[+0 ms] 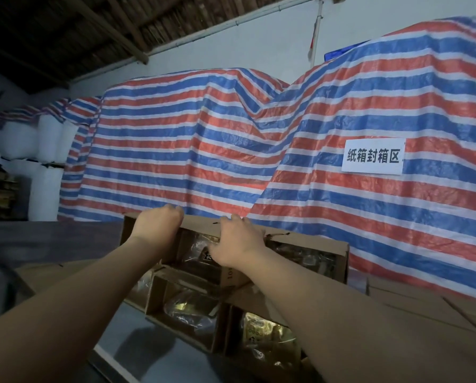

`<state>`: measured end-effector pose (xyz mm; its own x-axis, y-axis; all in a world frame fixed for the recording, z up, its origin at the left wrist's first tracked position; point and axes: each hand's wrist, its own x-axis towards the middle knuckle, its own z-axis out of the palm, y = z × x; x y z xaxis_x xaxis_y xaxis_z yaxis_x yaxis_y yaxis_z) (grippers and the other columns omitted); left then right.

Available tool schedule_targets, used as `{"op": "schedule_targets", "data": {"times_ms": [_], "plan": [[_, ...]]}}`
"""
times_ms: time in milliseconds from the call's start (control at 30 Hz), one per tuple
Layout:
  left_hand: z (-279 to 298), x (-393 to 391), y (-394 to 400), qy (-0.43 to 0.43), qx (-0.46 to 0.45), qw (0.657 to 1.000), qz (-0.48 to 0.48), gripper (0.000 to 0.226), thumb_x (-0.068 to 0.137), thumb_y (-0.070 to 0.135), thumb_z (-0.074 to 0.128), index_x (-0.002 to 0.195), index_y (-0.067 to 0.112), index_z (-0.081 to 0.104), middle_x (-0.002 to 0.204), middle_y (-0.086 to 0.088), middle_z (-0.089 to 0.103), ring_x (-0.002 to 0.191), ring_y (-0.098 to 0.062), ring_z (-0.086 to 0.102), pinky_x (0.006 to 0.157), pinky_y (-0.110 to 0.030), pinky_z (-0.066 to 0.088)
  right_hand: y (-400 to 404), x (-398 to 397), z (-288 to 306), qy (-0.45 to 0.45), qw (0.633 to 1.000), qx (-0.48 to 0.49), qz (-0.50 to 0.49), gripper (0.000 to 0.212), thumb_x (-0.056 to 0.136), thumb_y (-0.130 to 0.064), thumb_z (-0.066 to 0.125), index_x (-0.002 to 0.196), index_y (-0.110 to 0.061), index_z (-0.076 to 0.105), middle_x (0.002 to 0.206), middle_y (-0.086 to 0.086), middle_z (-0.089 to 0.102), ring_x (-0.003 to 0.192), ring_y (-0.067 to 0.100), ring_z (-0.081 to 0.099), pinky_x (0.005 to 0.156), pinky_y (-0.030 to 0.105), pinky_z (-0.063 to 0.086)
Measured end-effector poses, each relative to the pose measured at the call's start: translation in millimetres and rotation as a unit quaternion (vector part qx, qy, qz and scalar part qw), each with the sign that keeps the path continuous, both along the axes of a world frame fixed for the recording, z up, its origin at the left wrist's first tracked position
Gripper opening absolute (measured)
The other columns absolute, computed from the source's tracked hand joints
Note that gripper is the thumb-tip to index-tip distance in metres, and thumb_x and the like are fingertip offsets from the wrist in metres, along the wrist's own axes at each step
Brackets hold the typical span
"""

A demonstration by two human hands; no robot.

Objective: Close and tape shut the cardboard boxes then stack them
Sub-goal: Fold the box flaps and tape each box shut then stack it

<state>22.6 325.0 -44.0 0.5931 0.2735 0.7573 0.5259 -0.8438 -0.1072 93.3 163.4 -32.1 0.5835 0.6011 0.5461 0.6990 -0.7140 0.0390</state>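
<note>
An open cardboard box (325, 250) stands in front of me, its inside split by cardboard dividers into compartments that hold shiny packets (261, 331). My left hand (159, 223) curls over the box's far flap near its left corner. My right hand (236, 240) grips the same far flap further right, fingers hooked over its top edge. Both forearms reach across the open box. A near flap (383, 322) lies out to the right.
Tall piles draped in red, white and blue striped tarpaulin (203, 150) rise right behind the box. A white paper sign (372, 156) hangs on the right pile. White sacks (46, 161) stand at the left. A dark table surface (38, 239) stretches left.
</note>
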Motion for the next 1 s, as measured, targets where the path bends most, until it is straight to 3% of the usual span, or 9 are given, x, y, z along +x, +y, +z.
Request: {"op": "schedule_targets", "data": {"times_ms": [167,233,300,433,600,700,767,900,1000], "plan": [[-4,-3,6,0.033,0.065,0.997,0.0,0.036,0.1,0.031,0.051,0.134,0.035,0.042,0.089,0.005,0.061,0.078,-0.01,0.062,0.071,-0.029,0.055,6,-4,-8,-0.01,0.999,0.035,-0.011,0.019,0.093,-0.025,0.065,0.108,-0.014,0.061,0.098,0.006,0.058,0.094,0.025,0.059,0.09,0.044,0.055],[-5,-5,5,-0.013,0.053,0.999,-0.001,0.032,0.101,0.049,0.035,0.119,0.028,0.052,0.096,0.004,0.063,0.089,-0.012,0.061,0.084,-0.033,0.053,6,-7,-5,-0.011,0.999,0.04,-0.004,0.016,0.092,-0.018,0.067,0.107,-0.014,0.062,0.094,0.006,0.059,0.089,0.023,0.06,0.088,0.041,0.057],[-4,-5,6,-0.042,0.03,0.998,-0.025,0.042,0.099,0.055,0.032,0.121,0.024,0.051,0.117,0.001,0.06,0.11,-0.016,0.058,0.097,-0.036,0.048,2,-10,2,-0.001,0.999,0.049,0.0,0.013,0.092,-0.015,0.067,0.104,-0.015,0.062,0.092,0.005,0.06,0.086,0.022,0.061,0.085,0.04,0.058],[9,-10,-5,-0.07,-0.042,0.991,-0.102,0.056,0.094,0.043,0.056,0.141,0.021,0.033,0.134,0.0,0.052,0.122,-0.019,0.054,0.102,-0.039,0.045,-17,-19,32,0.024,0.996,0.08,0.024,0.008,0.096,-0.014,0.063,0.094,-0.017,0.056,0.086,0.002,0.057,0.073,0.015,0.056,0.072,0.028,0.054],[46,-25,-41,-0.13,-0.156,0.956,-0.212,0.033,0.094,0.017,0.056,0.125,0.025,0.046,0.111,0.002,0.061,0.092,-0.013,0.061,0.079,-0.033,0.057,-65,-32,82,0.053,0.992,0.101,0.056,0.009,0.1,-0.016,0.055,0.095,-0.015,0.062,0.092,0.005,0.062,0.083,0.019,0.062,0.071,0.027,0.055],[68,-29,-74,-0.155,-0.236,0.91,-0.305,0.029,0.096,0.01,0.053,0.12,0.025,0.054,0.107,0.003,0.062,0.094,-0.015,0.062,0.082,-0.038,0.058,-112,-37,107,0.083,0.987,0.118,0.071,0.013,0.102,-0.016,0.053,0.101,-0.014,0.066,0.101,0.006,0.066,0.092,0.021,0.063,0.069,0.024,0.052],[82,-29,-104,-0.167,-0.307,0.858,-0.376,0.026,0.098,0.01,0.05,0.118,0.026,0.057,0.109,0.005,0.061,0.096,-0.013,0.06,0.078,-0.031,0.055,-149,-39,121,0.102,0.986,0.118,0.055,0.018,0.101,-0.014,0.054,0.107,-0.008,0.07,0.106,0.013,0.069,0.096,0.023,0.065,0.074,0.028,0.053],[107,-30,-175,-0.127,-0.447,0.745,-0.479,0.024,0.1,0.008,0.045,0.111,0.018,0.064,0.108,-0.004,0.065,0.098,-0.017,0.061,0.072,-0.027,0.051,-230,-43,139,0.147,0.982,0.117,0.021,0.023,0.098,-0.012,0.057,0.075,-0.01,0.062,0.076,0.011,0.057,0.067,0.02,0.056,0.062,0.031,0.047],[119,-34,-230,-0.099,-0.497,0.686,-0.523,0.022,0.1,0.013,0.047,0.109,0.013,0.068,0.103,-0.009,0.069,0.091,-0.019,0.064,0.081,-0.035,0.054,-293,-46,147,0.178,0.972,0.152,-0.002,0.021,0.097,-0.01,0.059,0.076,-0.009,0.063,0.073,0.012,0.058,0.06,0.02,0.057,0.058,0.032,0.049]]}}
